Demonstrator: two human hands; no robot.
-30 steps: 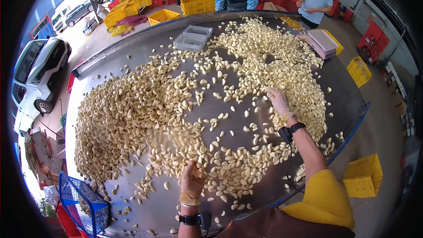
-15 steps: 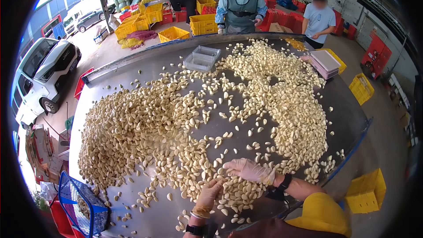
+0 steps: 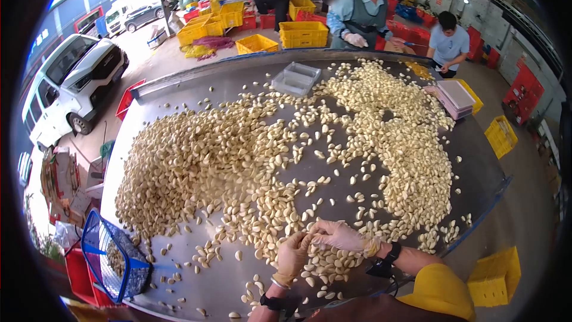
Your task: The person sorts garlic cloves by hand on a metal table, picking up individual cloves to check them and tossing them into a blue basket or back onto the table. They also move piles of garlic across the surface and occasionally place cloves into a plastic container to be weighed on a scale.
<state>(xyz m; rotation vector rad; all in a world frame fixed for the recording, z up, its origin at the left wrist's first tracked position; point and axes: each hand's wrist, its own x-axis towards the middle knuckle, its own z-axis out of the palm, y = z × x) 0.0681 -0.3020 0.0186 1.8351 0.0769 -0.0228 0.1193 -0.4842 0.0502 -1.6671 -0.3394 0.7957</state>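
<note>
Peeled garlic cloves (image 3: 185, 161) lie in a broad heap on the left of the metal table (image 3: 196, 289), and a second heap (image 3: 411, 155) runs down its right side. At the near edge my gloved left hand (image 3: 293, 255) has its fingers pinched together over the cloves. My gloved right hand (image 3: 341, 237) meets it, fingertips touching or nearly so, above a small pile of cloves (image 3: 333, 264). Whatever the fingertips hold is too small to make out.
A blue basket (image 3: 116, 256) stands at the left edge. On the far side are a clear plastic tray (image 3: 296, 79) and stacked pinkish trays (image 3: 454, 99). Two people stand beyond the table. Yellow crates (image 3: 494, 274) are on the floor.
The view has shifted, so the table sits further right. My hands have come together at the fingertips. The person in the apron has moved right and turned sideways.
</note>
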